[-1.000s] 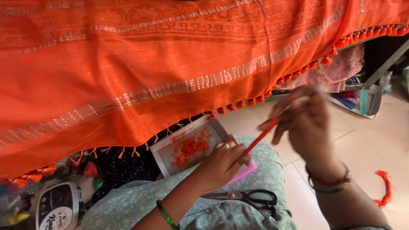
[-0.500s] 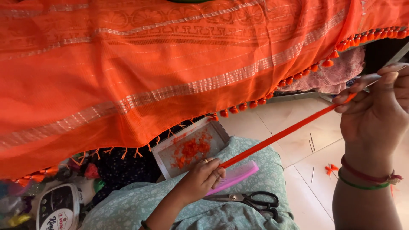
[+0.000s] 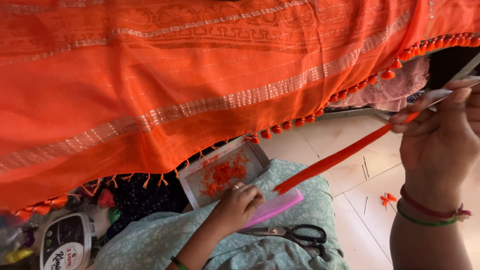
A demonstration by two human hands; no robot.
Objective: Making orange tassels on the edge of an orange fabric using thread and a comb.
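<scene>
- The right hand (image 3: 440, 135) pinches a bundle of orange threads (image 3: 340, 157) at its upper end, fingers closed tight on it, and holds it raised at the right of the view, slanting down toward the lap.
- The bundle's lower end hangs free just above the pink comb (image 3: 277, 206) — it touches neither the comb nor the left hand, as far as the view shows.
- The left hand (image 3: 239, 204) rests curled on the comb's near end, pinning it on the knee; whether the fingers wrap under it cannot be told.
- To do this step well, the person would likely need to keep the strands taut and straight from the pinch, so they lie even and do not fan or tangle at the loose tip.
- The comb is best held flat and steady, teeth clear of the patterned green garment (image 3: 280, 250).
- Black-handled scissors (image 3: 295, 233) lie on the lap just beside the comb, blades pointing left.
- A shallow rectangular grey tray (image 3: 192, 182) with orange thread scraps sits just beyond the left hand, under the tasselled edge of the orange cloth (image 3: 200, 80).
- At the lower left stands a white rounded tin (image 3: 67, 242) with a dark panel and a printed label — red and black lettering on white.
</scene>
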